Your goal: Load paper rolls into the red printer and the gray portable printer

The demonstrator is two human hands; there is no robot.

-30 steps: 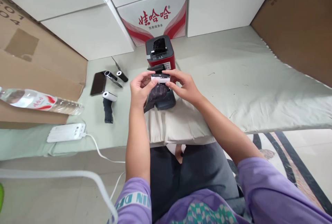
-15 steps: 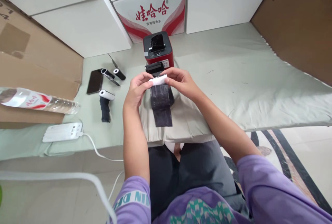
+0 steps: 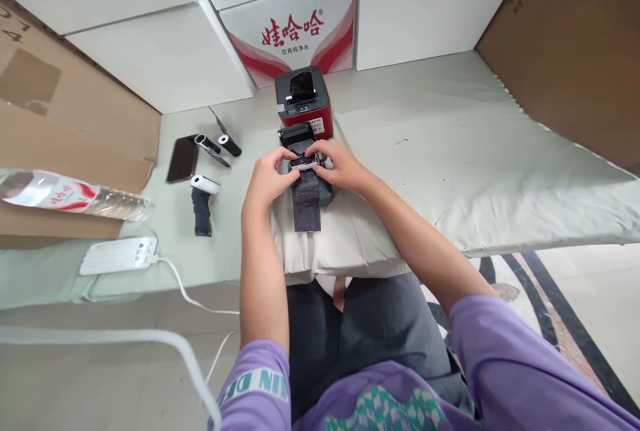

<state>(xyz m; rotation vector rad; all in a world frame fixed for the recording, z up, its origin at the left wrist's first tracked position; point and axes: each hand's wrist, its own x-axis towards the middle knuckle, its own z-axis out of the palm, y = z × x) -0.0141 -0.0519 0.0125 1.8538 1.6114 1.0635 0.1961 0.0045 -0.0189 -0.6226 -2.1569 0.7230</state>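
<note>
Both hands hold a small white roll [image 3: 302, 164] between their fingertips, my left hand [image 3: 269, 182] at its left end and my right hand [image 3: 336, 164] at its right end. A dark strip [image 3: 306, 202] hangs from the roll onto a beige pillow [image 3: 345, 241]. The roll sits low over a dark open device [image 3: 300, 134] on the pillow. Just beyond stands a red and black printer [image 3: 303, 102].
On the green sheet to the left lie a phone [image 3: 183, 158], two small black rolls [image 3: 220, 144], a white roll with a dark strip [image 3: 203, 198], a white power strip [image 3: 117, 255] and a water bottle [image 3: 65, 193]. Cardboard and white boxes ring the surface.
Both hands have lowered the white roll from above the pillow down onto the dark device. The dark strip unrolled and now lies shorter on the pillow.
</note>
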